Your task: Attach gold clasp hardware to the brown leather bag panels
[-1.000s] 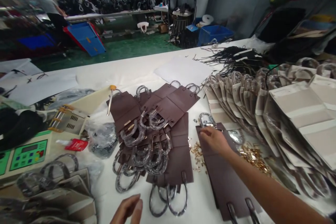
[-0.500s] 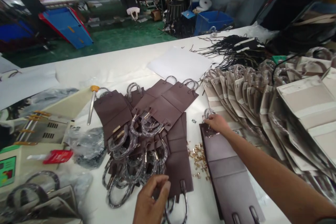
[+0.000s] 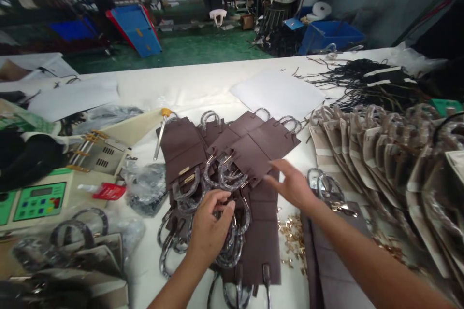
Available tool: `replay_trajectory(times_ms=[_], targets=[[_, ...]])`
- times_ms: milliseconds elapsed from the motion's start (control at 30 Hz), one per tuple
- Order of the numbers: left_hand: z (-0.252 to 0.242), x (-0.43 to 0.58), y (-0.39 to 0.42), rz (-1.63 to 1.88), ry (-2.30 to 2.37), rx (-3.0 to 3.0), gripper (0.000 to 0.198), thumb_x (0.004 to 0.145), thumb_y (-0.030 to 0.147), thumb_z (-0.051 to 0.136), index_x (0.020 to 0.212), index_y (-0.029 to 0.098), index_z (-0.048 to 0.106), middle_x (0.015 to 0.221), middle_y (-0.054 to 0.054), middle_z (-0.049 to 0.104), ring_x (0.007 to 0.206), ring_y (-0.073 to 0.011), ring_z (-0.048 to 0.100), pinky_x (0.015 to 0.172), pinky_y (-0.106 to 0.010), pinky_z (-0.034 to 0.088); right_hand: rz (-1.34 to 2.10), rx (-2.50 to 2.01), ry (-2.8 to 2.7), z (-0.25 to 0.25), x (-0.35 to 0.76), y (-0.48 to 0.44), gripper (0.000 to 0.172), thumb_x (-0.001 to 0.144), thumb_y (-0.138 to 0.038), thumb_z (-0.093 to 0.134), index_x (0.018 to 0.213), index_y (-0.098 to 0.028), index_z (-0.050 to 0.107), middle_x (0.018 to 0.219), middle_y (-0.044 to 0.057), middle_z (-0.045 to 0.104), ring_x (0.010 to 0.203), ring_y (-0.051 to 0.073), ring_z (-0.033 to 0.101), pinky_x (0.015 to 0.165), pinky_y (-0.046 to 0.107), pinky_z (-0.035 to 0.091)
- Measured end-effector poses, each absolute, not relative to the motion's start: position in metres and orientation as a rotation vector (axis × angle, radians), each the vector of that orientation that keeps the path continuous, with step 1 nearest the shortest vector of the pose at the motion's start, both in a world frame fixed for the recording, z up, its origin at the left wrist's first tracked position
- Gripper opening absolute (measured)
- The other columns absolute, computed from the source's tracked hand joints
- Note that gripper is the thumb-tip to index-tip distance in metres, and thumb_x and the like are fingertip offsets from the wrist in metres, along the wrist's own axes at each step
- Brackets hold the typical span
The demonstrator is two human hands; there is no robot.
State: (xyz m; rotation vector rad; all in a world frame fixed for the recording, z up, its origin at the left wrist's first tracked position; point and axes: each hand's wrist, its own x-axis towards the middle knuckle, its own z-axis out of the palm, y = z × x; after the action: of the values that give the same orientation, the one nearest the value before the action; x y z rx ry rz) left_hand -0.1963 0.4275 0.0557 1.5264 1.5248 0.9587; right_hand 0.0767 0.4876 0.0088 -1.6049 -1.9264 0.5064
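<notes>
A pile of dark brown bag panels (image 3: 266, 231) with plastic-wrapped ring handles lies on the white table. Over the handles (image 3: 226, 246) in the middle of the pile is my left hand (image 3: 212, 224), its fingers loosely curved, thumb apart, nothing visible in them. My right hand (image 3: 290, 186) reaches across from the right, fingers and thumb spread, at the edge of the upper brown panel (image 3: 252, 154); whether it touches the panel I cannot tell. Beneath my right forearm lies a separate stack of brown panels (image 3: 337, 260), wrapped handles (image 3: 324, 183) at its top.
Small gold metal fittings (image 3: 293, 239) lie scattered between pile and stack. Beige bag pieces (image 3: 369, 154) stand in a row at right. A yellow-headed hammer-like tool (image 3: 161, 133), a red-labelled tube (image 3: 108, 190) and a machine with a green panel (image 3: 41, 200) are at left.
My right hand has left the handles of the right stack and moved left to the pile, opening. My left hand has moved forward over the pile's handles. The view has turned left.
</notes>
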Motion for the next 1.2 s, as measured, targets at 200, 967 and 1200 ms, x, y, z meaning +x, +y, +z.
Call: replay_trajectory(times_ms=[200,967,1200], targets=[[0.056,-0.204,0.447,0.971,1.552,1.507,0.025,0.094,0.034,0.061,0.115,0.021,0.066,0.125,-0.009,0.062,0.112,-0.0218,0.065,0.097,-0.038,0.056,0.7,-1.401,-2.306,0.015,-0.028,0.519,0.035,0.087,-0.045,0.077,0.116,-0.025,0.073,0.109,0.007,0.074,0.106,0.026,0.061,0.094,0.039,0.041],[0.047,-0.223,0.518,0.667,1.651,1.997,0.032,0.096,0.025,0.052,0.125,0.017,0.063,0.124,-0.015,0.071,0.119,-0.0287,0.064,0.105,-0.047,0.05,0.992,-1.556,-1.826,0.024,-0.038,0.538,0.024,0.069,-0.036,0.083,0.075,-0.02,0.066,0.085,0.001,0.067,0.075,0.019,0.059,0.065,0.027,0.04],[0.053,-0.249,0.531,0.342,1.863,2.178,0.048,0.089,0.036,0.067,0.132,0.017,0.06,0.115,-0.016,0.072,0.11,-0.0327,0.063,0.097,-0.044,0.048,1.002,-1.581,-1.678,0.042,0.009,0.572,0.029,0.091,-0.045,0.06,0.079,-0.019,0.064,0.072,0.001,0.065,0.065,0.016,0.058,0.062,0.027,0.042]])
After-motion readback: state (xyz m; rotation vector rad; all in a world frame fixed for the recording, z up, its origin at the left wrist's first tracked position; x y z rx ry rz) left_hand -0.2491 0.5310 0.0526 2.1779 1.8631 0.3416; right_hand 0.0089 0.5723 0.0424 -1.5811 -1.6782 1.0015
